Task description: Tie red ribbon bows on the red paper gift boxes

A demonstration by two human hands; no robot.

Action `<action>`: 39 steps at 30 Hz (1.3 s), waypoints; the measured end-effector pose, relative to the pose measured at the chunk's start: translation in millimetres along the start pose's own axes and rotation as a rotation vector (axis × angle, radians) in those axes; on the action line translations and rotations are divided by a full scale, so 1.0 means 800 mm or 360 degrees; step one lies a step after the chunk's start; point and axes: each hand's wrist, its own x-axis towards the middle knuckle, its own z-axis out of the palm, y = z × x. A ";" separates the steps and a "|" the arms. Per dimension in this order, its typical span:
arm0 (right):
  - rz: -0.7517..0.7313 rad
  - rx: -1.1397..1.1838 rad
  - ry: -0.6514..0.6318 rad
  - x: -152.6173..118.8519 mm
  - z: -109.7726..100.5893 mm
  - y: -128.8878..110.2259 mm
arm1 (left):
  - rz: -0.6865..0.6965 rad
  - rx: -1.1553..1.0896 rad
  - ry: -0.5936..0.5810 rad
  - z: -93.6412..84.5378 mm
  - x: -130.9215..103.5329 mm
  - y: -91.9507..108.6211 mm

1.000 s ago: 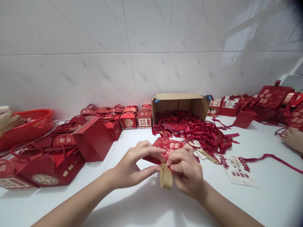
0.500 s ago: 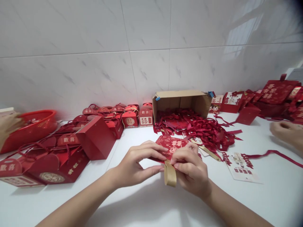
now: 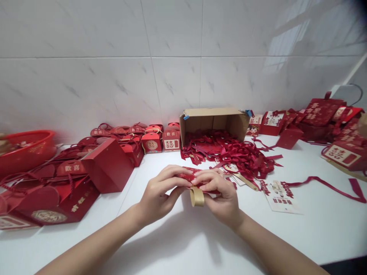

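A small red printed card box (image 3: 187, 175) is between my hands above the white table, mostly covered by my fingers. From its near side hangs a loop of gold ribbon (image 3: 197, 197). My left hand (image 3: 164, 191) pinches the box's left side, and my right hand (image 3: 219, 193) grips its right side beside the ribbon. Just beyond them, a heap of dark red ribbons (image 3: 241, 154) spills from a cardboard box (image 3: 213, 112) lying on its side. A white and red card (image 3: 281, 196) with a red ribbon lies to the right.
Red gift boxes (image 3: 110, 166) crowd the left side, near a red plastic basin (image 3: 31, 151). Several small boxes (image 3: 171, 139) line the tiled wall. More red bags and boxes (image 3: 322, 112) are piled at the right, where part of another person's hand shows at the edge.
My hands have drawn closer together on the red box, and my left fingers now cover more of it. The other person's hand at the right has mostly left view. The camera view has shifted slightly.
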 end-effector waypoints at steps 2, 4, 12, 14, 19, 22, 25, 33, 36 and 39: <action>0.0118 0.0078 0.0016 -0.001 0.002 -0.001 | 0.0009 0.0013 0.0005 0.000 0.000 -0.001; 0.0217 0.0143 0.0022 -0.001 0.002 -0.002 | 0.0006 0.0032 0.0014 0.000 -0.001 -0.002; 0.0285 0.0173 0.0058 -0.005 0.003 -0.003 | -0.0109 -0.0032 0.0024 0.006 -0.008 0.000; 0.0316 0.0200 0.0088 -0.007 0.004 -0.002 | -0.0147 -0.0069 0.0037 0.008 -0.009 0.001; 0.0373 0.0232 0.0104 -0.013 0.006 0.001 | -0.0182 -0.0077 0.0055 0.012 -0.012 0.004; 0.0412 0.0287 0.0127 -0.013 0.006 0.000 | -0.0215 -0.0069 0.0058 0.012 -0.013 0.006; 0.0489 0.0423 0.0146 -0.010 0.008 -0.001 | -0.0292 -0.0074 0.0068 0.013 -0.012 0.007; 0.1023 0.0242 0.0053 0.002 -0.001 0.027 | -0.0667 -0.0169 0.0232 0.042 -0.035 -0.027; 0.1081 0.0073 -0.0405 0.004 -0.021 0.048 | -0.0918 -0.0353 0.0309 0.061 -0.055 -0.047; 0.1008 -0.0124 -0.0842 0.005 -0.044 0.058 | -0.1103 -0.0475 0.0177 0.070 -0.067 -0.058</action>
